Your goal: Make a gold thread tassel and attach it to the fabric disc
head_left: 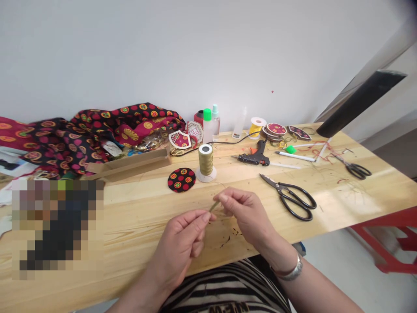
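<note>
In front of my body, my left hand [187, 234] and my right hand [244, 213] are both closed in a pinch. Between their fingertips runs a short olive-gold bundle of thread [213, 206], one end in each hand. Just beyond them stands a spool of gold thread [206, 163] on a white base, and a fine strand trails from it toward my right hand. A round patch of black patterned fabric [181, 180] lies flat left of the spool. To the right of my right hand lie large black-handled scissors [288, 196], their blades pointing away to the left.
Behind are a hot glue gun [256, 155], a green-capped bottle [207, 126], a yellow ribbon spool [257, 127] and fabric-covered ornaments [275, 130]. Smaller scissors [356, 169] lie far right. Patterned cloth [130, 124] and a cardboard tray [130, 165] occupy the left. A red stool [387, 239] stands beside the table.
</note>
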